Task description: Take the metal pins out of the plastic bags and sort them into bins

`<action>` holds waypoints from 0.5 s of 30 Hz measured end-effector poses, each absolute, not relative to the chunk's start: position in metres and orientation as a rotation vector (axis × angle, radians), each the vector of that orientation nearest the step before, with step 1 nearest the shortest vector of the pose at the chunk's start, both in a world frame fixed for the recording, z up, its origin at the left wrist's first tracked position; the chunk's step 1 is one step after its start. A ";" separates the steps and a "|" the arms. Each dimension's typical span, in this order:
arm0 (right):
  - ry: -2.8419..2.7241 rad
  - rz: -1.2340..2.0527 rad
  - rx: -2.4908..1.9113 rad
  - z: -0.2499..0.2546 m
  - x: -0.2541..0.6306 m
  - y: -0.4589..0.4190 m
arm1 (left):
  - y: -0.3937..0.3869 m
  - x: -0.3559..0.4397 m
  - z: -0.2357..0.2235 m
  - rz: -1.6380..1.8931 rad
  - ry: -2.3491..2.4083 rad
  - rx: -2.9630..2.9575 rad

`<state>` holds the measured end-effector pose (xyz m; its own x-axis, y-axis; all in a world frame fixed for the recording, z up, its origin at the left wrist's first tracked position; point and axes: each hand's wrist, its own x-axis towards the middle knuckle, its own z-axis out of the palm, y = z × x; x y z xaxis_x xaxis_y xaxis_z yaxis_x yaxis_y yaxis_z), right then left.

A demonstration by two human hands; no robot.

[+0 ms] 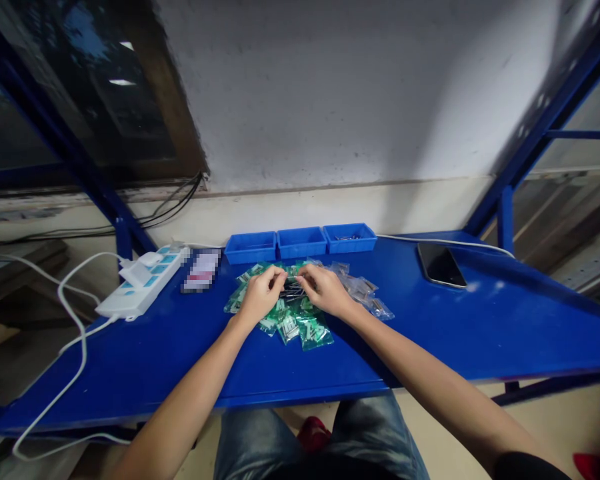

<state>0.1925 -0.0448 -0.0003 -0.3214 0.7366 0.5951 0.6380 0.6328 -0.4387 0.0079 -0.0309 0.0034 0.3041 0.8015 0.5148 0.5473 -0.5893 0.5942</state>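
Note:
My left hand [261, 295] and my right hand [326, 291] are raised over the middle of the pile, fingertips pinched and facing each other. Between them spans a thin, pale piece [291, 277], held at both ends; it is too small to tell its kind. Just beneath lie several dark, slim metal rods [294, 292], partly hidden by my fingers. Around them spread several green plastic packets [316, 333] with pale and metallic contents. Clear plastic packets [379, 307] with brownish contents lie beside my right hand.
Behind the pile stand three blue bins [251, 247]; small metal parts [347, 238] show in the rightmost. A white power strip [143, 283] with cables and a blurred card [202, 271] lie left on the blue table [505, 320]. A black phone [441, 265] lies right.

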 end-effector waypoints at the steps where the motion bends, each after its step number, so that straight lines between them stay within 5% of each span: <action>1: -2.041 0.151 -1.080 -0.001 0.193 -0.045 | -0.031 0.008 0.003 1.168 1.214 2.266; 15: -2.000 0.149 -1.108 0.001 0.194 -0.044 | -0.030 0.009 -0.001 1.133 1.180 2.279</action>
<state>0.1945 -0.0445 0.0008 -0.2720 0.7493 0.6038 0.6516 0.6051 -0.4574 0.0086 -0.0303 -0.0014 0.3391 0.7977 0.4986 0.5308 -0.5998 0.5987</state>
